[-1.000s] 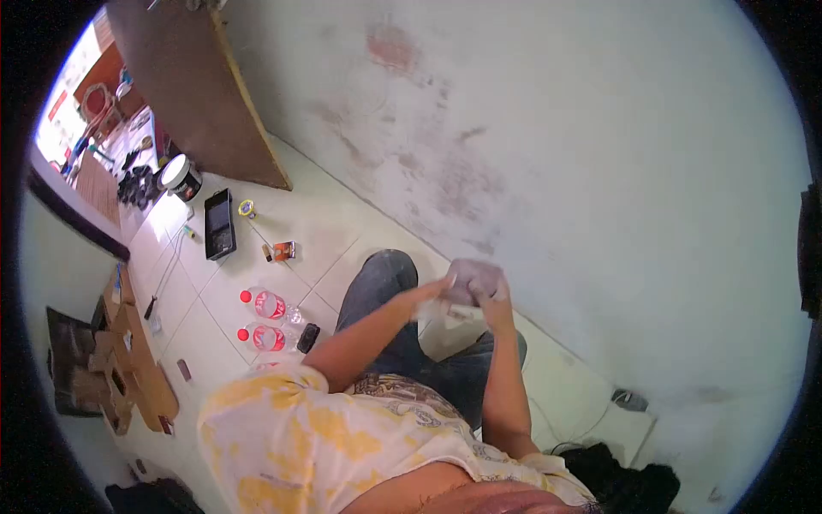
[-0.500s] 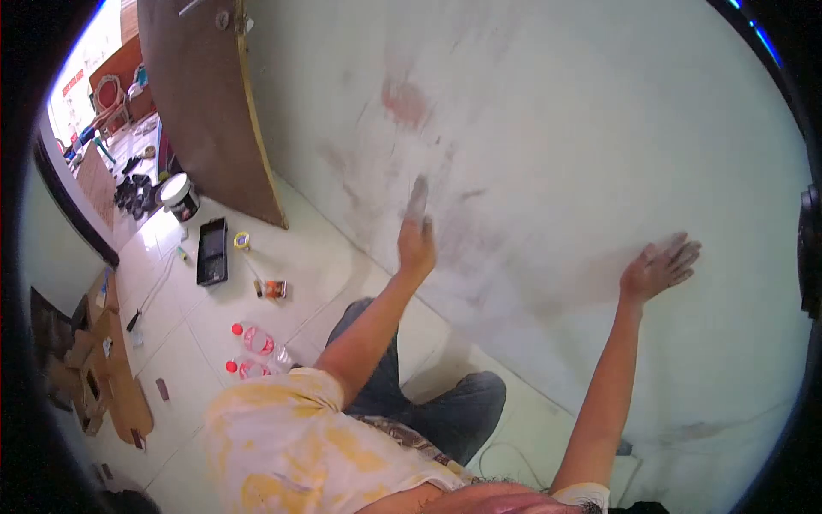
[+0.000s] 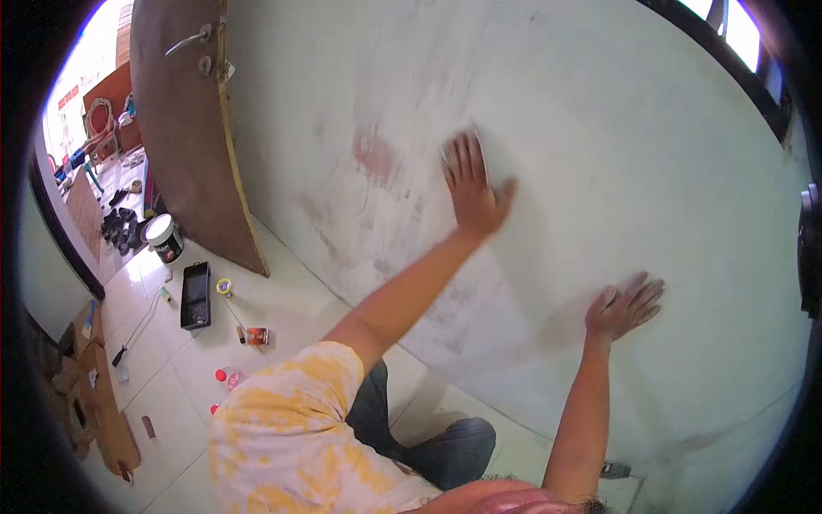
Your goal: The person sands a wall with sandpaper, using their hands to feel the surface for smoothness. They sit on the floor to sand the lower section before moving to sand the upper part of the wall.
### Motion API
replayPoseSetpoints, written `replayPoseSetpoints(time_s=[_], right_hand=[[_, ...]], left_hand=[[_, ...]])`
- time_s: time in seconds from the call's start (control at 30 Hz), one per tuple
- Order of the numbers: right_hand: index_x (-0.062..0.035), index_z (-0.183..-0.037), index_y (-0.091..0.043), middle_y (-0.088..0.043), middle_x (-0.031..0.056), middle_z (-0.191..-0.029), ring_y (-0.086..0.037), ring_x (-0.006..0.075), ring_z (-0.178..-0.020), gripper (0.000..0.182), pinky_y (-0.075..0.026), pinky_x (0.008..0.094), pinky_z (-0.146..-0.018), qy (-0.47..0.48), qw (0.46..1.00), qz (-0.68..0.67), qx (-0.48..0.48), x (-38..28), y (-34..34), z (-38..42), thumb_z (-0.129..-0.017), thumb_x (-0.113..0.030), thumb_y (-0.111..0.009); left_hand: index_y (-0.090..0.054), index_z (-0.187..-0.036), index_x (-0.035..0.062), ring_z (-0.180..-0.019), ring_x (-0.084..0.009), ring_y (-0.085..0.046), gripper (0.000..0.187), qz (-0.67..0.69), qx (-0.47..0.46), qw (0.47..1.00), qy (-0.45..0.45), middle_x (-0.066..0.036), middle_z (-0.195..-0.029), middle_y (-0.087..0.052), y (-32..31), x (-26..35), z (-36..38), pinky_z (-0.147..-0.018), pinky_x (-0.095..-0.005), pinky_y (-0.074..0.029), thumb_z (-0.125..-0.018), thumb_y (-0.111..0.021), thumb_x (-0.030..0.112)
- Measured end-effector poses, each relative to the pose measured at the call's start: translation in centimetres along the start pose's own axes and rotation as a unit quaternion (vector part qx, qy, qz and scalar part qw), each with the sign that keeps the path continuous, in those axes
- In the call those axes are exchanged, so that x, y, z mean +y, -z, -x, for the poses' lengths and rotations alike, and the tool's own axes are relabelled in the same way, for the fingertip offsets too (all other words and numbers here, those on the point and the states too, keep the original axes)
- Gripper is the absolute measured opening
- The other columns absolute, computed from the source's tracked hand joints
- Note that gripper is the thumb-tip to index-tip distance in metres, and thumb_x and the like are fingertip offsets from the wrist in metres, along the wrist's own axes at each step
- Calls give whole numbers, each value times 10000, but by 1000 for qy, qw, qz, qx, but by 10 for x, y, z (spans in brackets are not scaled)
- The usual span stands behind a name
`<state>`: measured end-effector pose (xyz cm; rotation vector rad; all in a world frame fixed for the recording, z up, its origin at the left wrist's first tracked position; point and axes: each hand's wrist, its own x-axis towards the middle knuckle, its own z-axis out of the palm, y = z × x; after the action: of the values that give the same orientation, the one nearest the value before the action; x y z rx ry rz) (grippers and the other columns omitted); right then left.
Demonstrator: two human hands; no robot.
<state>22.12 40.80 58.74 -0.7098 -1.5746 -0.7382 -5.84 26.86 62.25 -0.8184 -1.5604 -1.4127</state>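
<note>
My left hand point(image 3: 475, 193) lies flat against the pale wall point(image 3: 599, 154), fingers stretched upward and thumb out to the side. Beneath its fingers a thin sheet, which looks like sandpaper point(image 3: 485, 156), shows only as a narrow edge. Lower and to the right, my right hand point(image 3: 623, 308) rests on the wall with its fingers spread and holds nothing. Grey dust coats its fingers. A reddish patch point(image 3: 374, 157) and dark smudges mark the wall left of my left hand.
A brown door point(image 3: 175, 128) stands at the left. On the tiled floor are a paint bucket point(image 3: 163, 238), a black paint tray point(image 3: 196, 295), a yellow tape roll point(image 3: 224, 287), a small orange packet point(image 3: 257, 336), red-capped bottles point(image 3: 229, 377) and torn cardboard point(image 3: 111, 420).
My left hand has moved up and to the right on the wall, turning from edge-on to flat. My right hand stays open at the wall. The camera view has shifted, showing a window at top right.
</note>
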Motion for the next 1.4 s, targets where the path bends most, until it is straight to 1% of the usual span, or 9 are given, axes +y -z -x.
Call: replayPoseSetpoints(time_s=[0.17,0.27,0.4,0.5,0.7,0.97,1.2,1.27,1.4], right_hand=[[-70,-1503,-303,-212,238,-1563,-179,408,-1458,614,-89,577,-1154,-2,1000,2,-4,1,1,3,-982,-394,-336],[-76,-1509,-288,-211,237,-1564,-178,407,-1459,616,-93,588,-1150,1,1000,0,6,4,-2,6,-974,-376,-345],[-76,-1511,-282,-203,225,-1571,-182,407,-1458,620,-95,589,-1150,0,1000,-14,7,1,1,3,-973,-376,-344],[-73,-1506,-292,-198,220,-1573,-186,407,-1456,617,-98,589,-1150,0,1000,-13,-1,3,4,3,-974,-381,-342],[-62,-1503,-289,-193,227,-1570,-191,408,-1453,622,-104,599,-1145,-12,1000,0,-3,5,-2,6,-973,-380,-352],[-60,-1508,-271,-193,238,-1567,-191,420,-1450,619,-122,621,-1131,-18,999,10,-32,4,4,7,-967,-353,-337],[-57,-1497,-300,-225,249,-1554,-210,430,-1442,620,-116,605,-1141,-9,1000,3,0,5,-4,11,-959,-361,-350],[-52,-1490,-312,-236,253,-1548,-213,431,-1441,616,-117,600,-1143,-12,1000,-1,-5,4,0,11,-959,-364,-348],[-48,-1495,-302,-223,246,-1555,-203,426,-1445,621,-116,598,-1145,-4,1000,-3,-1,1,3,11,-965,-368,-340]], left_hand=[[-197,-1508,-12,-1464,-363,-157,701,-24,97,991,92,-193,-1578,-202,23,-48,-186,-1172,-546,-43,-979,-400,400],[-214,-1498,-27,-1460,-374,-162,661,-69,98,991,53,-217,-1565,-219,21,-54,-187,-1174,-540,-68,-980,-404,336],[-173,-1498,-57,-1459,-434,-98,702,-76,-34,996,-42,-268,-1565,-146,7,-21,-70,-1174,-554,-87,-950,-459,274],[-158,-1496,-63,-1453,-467,-58,723,4,-6,996,-93,-257,-1573,-115,-1,-10,-40,-1173,-566,-61,-944,-471,285],[-194,-1503,-35,-1450,-384,-178,702,-7,98,994,48,-265,-1551,-206,23,-56,-237,-1195,-485,-87,-975,-453,348],[-228,-1511,22,-1448,-425,-153,655,-22,18,995,-100,-233,-1568,-184,7,-11,-120,-1187,-525,-90,-960,-459,290],[-243,-1504,15,-1457,-356,-177,617,-1,128,991,31,-218,-1558,-232,22,-62,-304,-1203,-438,-113,-998,-351,350],[-237,-1505,12,-1460,-363,-164,624,1,108,993,39,-215,-1563,-223,17,-47,-275,-1203,-446,-104,-999,-337,363],[-230,-1518,44,-1460,-379,-154,629,-4,63,993,-96,-205,-1572,-205,8,-9,-173,-1201,-464,-87,-986,-373,347]])
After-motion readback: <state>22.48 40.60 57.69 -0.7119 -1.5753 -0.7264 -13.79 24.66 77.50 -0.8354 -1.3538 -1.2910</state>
